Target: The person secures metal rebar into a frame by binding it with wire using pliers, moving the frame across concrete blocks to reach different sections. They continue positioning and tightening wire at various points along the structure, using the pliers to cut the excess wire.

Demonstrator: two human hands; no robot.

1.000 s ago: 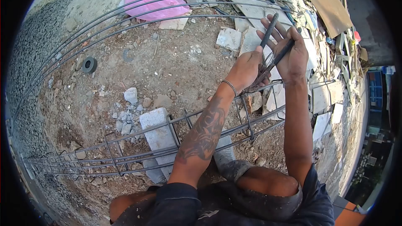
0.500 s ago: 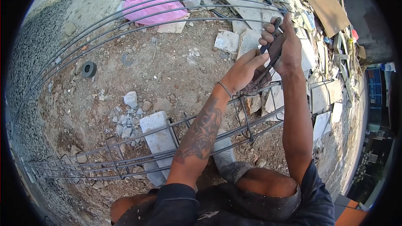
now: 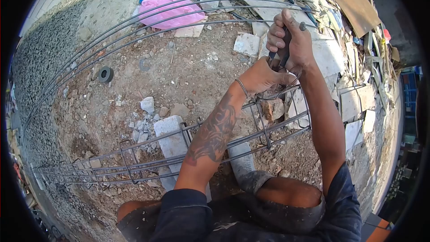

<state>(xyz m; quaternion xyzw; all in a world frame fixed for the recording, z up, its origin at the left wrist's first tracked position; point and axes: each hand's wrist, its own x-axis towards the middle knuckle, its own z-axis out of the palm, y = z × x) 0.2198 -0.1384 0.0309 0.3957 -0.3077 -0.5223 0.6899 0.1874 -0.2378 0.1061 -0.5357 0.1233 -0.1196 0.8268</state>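
My right hand (image 3: 296, 42) is wrapped around the dark handles of a pair of pincers (image 3: 283, 53), whose jaws point down toward my left hand. My left hand (image 3: 263, 76) is closed on a bundle of thin tie wire (image 3: 290, 82), with loose loops showing between the two wrists; its fingertips are partly hidden. The pincers' jaws meet the wire by the left thumb, though their exact grip cannot be made out. Both hands are just above a long rebar cage (image 3: 264, 127), which runs across in front of my knees and passes beneath my left forearm.
Several long loose rebars (image 3: 179, 26) arc across the far side. A pale block (image 3: 170, 134) lies under the cage. Beyond are a pink plastic bag (image 3: 168, 9), a dark ring-shaped roll (image 3: 105, 74), gravel (image 3: 40, 58) and scrap boards (image 3: 356, 11) on the right.
My right hand has shifted slightly left, bringing the pincers more upright over the wire. My left hand has dropped a little and turned. The view has shifted slightly.
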